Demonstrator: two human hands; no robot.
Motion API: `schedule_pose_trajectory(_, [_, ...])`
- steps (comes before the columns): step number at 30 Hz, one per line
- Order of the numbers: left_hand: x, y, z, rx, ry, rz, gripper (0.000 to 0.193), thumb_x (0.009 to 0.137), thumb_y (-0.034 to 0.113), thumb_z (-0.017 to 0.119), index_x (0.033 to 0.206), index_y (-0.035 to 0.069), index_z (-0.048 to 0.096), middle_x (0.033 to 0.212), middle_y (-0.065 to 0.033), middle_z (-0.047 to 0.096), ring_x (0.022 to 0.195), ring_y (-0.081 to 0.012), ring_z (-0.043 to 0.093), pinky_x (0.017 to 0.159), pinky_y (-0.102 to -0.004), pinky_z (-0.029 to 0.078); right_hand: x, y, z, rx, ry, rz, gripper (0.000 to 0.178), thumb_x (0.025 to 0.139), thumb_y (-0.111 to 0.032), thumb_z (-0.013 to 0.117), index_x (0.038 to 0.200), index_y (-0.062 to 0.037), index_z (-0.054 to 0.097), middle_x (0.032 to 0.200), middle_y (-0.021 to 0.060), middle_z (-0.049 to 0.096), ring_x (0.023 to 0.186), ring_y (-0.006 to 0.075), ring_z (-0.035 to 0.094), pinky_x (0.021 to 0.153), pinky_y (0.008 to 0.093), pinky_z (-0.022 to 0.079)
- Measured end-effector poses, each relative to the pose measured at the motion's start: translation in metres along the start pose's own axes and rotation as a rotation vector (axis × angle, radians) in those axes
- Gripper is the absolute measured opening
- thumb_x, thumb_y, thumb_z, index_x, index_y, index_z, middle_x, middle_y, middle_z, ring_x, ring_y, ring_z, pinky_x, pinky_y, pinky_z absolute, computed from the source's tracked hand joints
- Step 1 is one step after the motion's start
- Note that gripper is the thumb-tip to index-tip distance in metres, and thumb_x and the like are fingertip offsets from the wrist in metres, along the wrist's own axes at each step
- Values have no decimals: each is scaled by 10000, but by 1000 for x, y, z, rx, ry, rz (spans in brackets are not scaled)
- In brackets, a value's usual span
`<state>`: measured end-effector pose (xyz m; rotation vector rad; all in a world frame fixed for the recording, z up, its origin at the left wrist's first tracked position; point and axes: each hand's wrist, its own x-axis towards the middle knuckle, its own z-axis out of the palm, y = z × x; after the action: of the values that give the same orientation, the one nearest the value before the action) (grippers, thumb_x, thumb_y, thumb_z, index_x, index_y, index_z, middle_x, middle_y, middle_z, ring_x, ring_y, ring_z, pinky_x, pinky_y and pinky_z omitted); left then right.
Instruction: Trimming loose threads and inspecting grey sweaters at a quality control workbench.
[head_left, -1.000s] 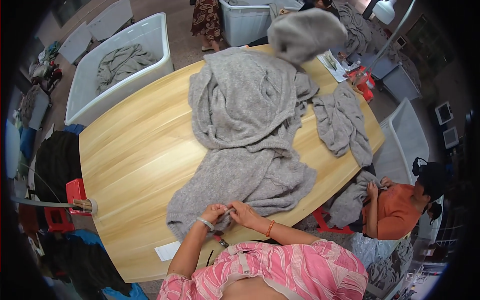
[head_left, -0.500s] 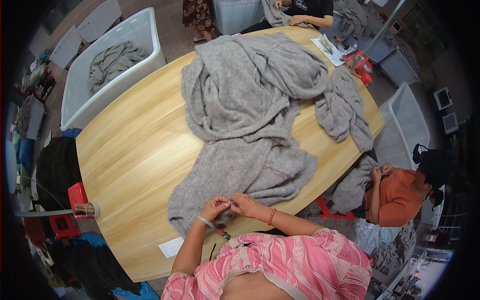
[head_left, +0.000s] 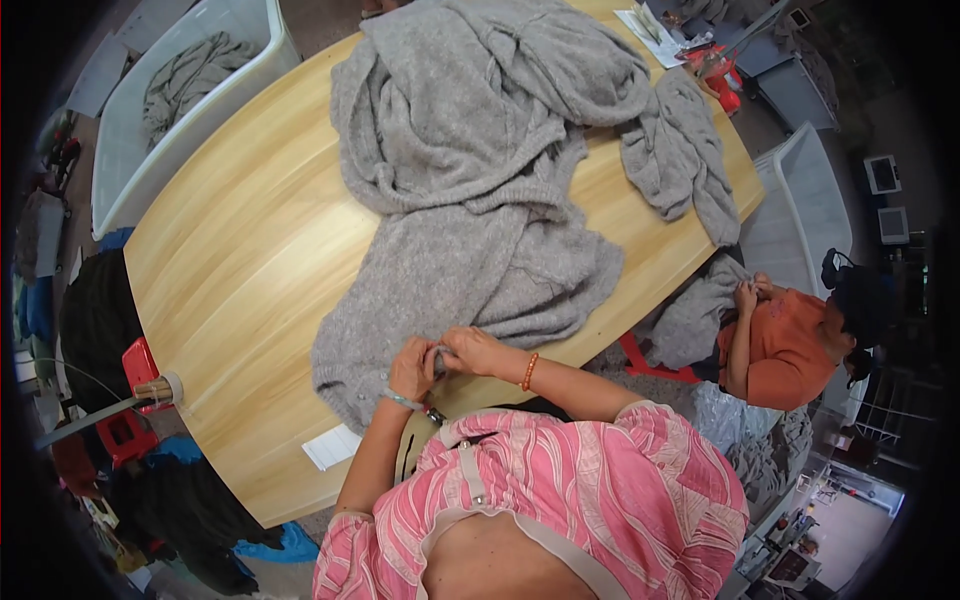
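The left hand [head_left: 412, 368] has its fingers curled in, pinching a small bit of the gray knit garment [head_left: 420, 265]. Just beside it, the right hand [head_left: 472, 351] grips the same bit with bent fingers. The garment lies rumpled on the wooden bench [head_left: 225, 290], the hands at its near edge.
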<state>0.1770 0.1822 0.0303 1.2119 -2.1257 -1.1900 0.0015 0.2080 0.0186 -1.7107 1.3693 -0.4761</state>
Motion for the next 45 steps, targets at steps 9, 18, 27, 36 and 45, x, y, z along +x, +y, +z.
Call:
schedule_pose_trajectory(9, [1,-11,6,-34,-55,-121,88,857,83,544,878,-2,557,817,-197,557,745,-376,564,661,-402,453,2,9,-2,56,-36,-41,214,726,-155,617,774,48,567,782,263,581,793,433,571,689,459,457])
schedule_pose_trajectory(18, [8,-20,2,-255,-143,-360,130,877,126,550,905,7,592,729,-15,545,635,-90,450,561,-256,378,4,8,-11,79,-19,-10,152,746,-33,584,878,38,611,839,225,578,820,405,571,723,433,459])
schedule_pose_trajectory(27, [2,-28,7,-347,-108,-324,145,837,125,561,907,4,602,728,-78,563,596,-136,452,552,-277,389,7,6,-23,198,-30,-36,117,732,-28,630,835,19,658,731,148,579,688,299,581,621,362,456])
schedule_pose_trajectory(36, [2,-20,-1,-314,-95,-279,148,830,128,563,895,2,606,750,-88,592,619,-146,504,572,-271,412,8,-1,-36,258,-117,-40,138,724,-46,639,844,19,658,762,163,603,723,334,602,640,380,472])
schedule_pose_trajectory(45, [8,-10,-13,-483,-108,-357,126,876,104,556,924,-9,584,827,-10,587,778,-72,519,692,-225,438,10,3,-21,752,-153,257,155,810,-142,631,804,13,638,660,5,563,585,78,498,518,253,395])
